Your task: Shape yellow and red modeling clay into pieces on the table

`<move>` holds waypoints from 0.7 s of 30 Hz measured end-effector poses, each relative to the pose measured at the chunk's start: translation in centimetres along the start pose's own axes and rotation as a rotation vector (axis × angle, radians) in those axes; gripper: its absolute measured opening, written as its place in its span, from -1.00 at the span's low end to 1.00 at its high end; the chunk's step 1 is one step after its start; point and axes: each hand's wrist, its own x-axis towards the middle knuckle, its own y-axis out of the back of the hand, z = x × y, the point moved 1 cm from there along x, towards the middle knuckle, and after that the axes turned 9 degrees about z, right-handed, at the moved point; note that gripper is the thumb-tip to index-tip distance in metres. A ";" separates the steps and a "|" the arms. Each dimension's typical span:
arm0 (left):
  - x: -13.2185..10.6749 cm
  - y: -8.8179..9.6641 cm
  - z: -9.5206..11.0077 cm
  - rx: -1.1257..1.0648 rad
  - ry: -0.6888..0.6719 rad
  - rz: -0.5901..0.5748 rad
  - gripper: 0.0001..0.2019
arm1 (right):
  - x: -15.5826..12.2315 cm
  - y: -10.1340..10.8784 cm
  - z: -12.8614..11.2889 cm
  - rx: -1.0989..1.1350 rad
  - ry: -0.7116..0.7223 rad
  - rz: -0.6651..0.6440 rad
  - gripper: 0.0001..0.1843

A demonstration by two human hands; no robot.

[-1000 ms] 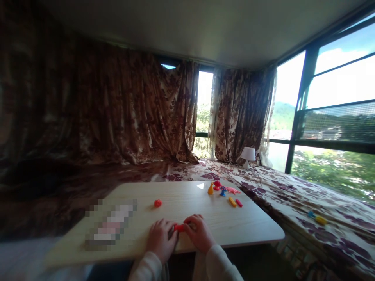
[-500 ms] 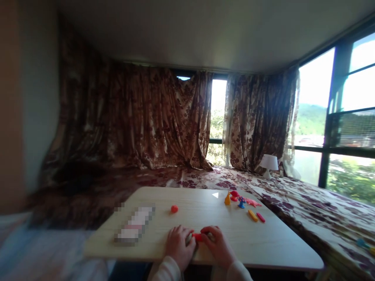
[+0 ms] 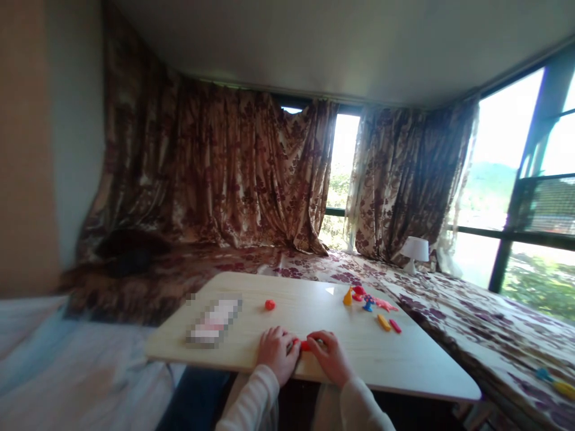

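Note:
Both of my hands rest on the near edge of a pale wooden table (image 3: 417, 368). My left hand (image 3: 277, 353) and my right hand (image 3: 330, 354) are closed, pinching a small red piece (image 3: 302, 345) between their fingertips. A little farther out on the table lies a small red ball (image 3: 269, 304). At the far right of the table sit several small coloured toy pieces (image 3: 368, 300), with an orange bar (image 3: 384, 322) and a red bar (image 3: 395, 325) beside them.
A blurred-out flat object (image 3: 214, 321) lies at the table's left. A flowered cloth (image 3: 471, 317) covers the floor platform around the table, with a white lamp (image 3: 414, 252) by the curtains (image 3: 251, 179). A yellow and blue toy (image 3: 557, 383) lies at the right edge.
The camera has swung left and tipped down a little, so the table appears shifted to the right. My hands keep holding the red piece at the same spot.

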 end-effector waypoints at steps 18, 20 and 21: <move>0.0 0.1 0.0 0.001 0.020 0.000 -0.78 | 0.0 0.0 0.1 -0.012 0.021 0.002 -0.64; 0.0 0.0 0.0 0.004 0.022 0.002 -0.78 | 0.0 0.0 0.0 -0.014 0.028 0.002 -0.63; -0.1 0.0 0.1 0.006 0.023 0.003 -0.78 | 0.0 0.0 -0.1 -0.015 0.030 0.002 -0.62</move>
